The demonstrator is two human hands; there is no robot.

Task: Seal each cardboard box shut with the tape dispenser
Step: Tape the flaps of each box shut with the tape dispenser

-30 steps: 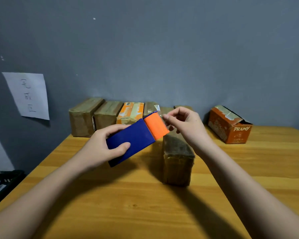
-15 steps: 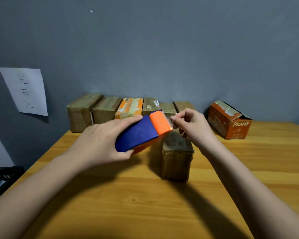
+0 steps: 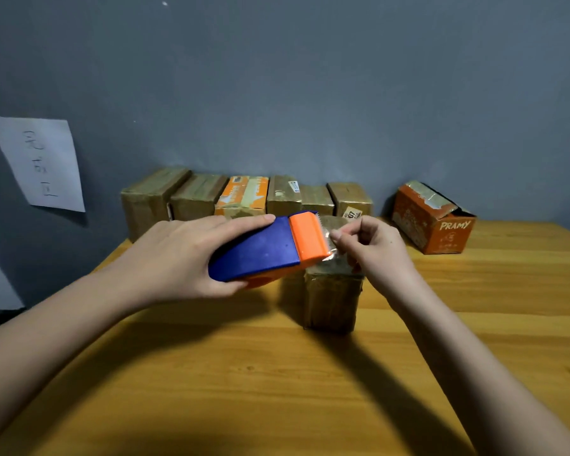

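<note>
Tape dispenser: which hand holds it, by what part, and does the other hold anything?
Left hand grips the tape dispenser by its blue body; right hand pinches the tape end.

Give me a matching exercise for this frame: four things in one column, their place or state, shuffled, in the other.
Things:
1. tape dispenser
2. tape end
3. PRAMY box
4. brown taped box

Places or states:
A. top flap open, far right by the wall
B. gripped in the left hand
C. standing alone on the table, below the dispenser's orange tip
D. pinched by the right hand

Pairs: 1-B, 2-D, 3-A, 4-C
</note>
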